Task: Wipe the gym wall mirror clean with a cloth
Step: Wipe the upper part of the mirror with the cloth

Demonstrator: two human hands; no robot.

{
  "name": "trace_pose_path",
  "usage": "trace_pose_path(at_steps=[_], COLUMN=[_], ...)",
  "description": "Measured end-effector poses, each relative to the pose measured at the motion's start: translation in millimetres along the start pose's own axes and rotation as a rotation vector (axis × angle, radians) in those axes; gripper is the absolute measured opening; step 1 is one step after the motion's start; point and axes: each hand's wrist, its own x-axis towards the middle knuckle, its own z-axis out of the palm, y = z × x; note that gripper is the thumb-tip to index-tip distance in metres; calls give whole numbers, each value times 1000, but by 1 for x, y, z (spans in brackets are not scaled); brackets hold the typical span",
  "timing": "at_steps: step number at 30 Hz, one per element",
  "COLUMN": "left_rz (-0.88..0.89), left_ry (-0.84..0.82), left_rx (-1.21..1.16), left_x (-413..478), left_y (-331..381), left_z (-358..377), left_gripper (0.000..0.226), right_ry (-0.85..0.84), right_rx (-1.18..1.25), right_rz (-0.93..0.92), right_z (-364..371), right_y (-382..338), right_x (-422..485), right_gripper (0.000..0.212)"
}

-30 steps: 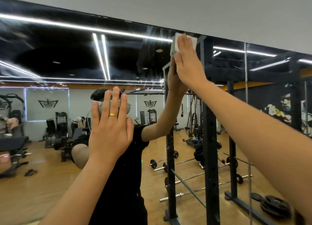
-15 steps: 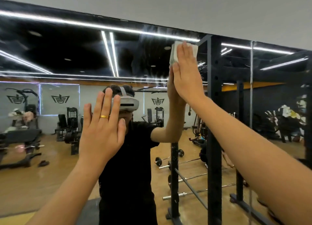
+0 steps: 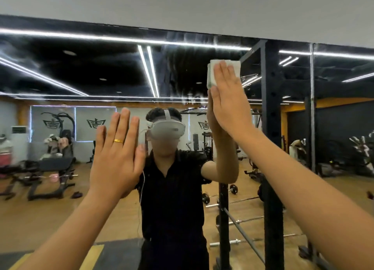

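Down from the mirror's (image 3: 81,71) top edge, the right grip (image 3: 228,99) has slid the cloth (image 3: 211,75) lower on the glass. Its fingers lie straight, pressing the folded white cloth flat against the mirror, just left of a reflected rack post (image 3: 271,128). The left grip (image 3: 116,158), fingers straight, is raised flat toward the glass, lower and to the left. I cannot tell whether it touches.

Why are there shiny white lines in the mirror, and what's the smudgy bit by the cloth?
Head view: the white lines are ceiling light strips reflected in the mirror; the smudgy patch left of the right hand, below the cloth, looks like streaks on the glass; straight edges bow because the lens is wide-angle.
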Motion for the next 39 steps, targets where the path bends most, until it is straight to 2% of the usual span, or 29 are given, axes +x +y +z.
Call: trace_pose_path(at_steps=[5, 15, 22, 28, 30, 33, 35, 39], left_rz=[-7, 6, 7, 6, 7, 8, 12, 11], left_ry=[18, 27, 21, 22, 24, 26, 29, 29], left_rx=[7, 53, 38, 29, 30, 31, 33, 28], left_x=[-3, -3, -1, -1, -2, -2, -1, 0], left_y=[-3, -1, -3, -7, -6, -4, -4, -1], left_z=[0, 1, 2, 0, 0, 0, 1, 1], left_gripper=[68, 66, 66, 66, 66, 66, 66, 66], right_ry=[26, 191, 82, -87, -6, 274, 357, 224], right_rx=[36, -13, -95, -119, -144, -145, -128, -37], right_rz=[72, 144, -124, -473, -520, -374, -240, -28], right_z=[-8, 21, 43, 48, 45, 32, 11, -16], right_y=[4, -20, -101, -116, -102, -63, -35, -5], right_x=[58, 79, 95, 76, 65, 47, 34, 17], right_gripper=[55, 56, 55, 56, 63, 70, 65, 54])
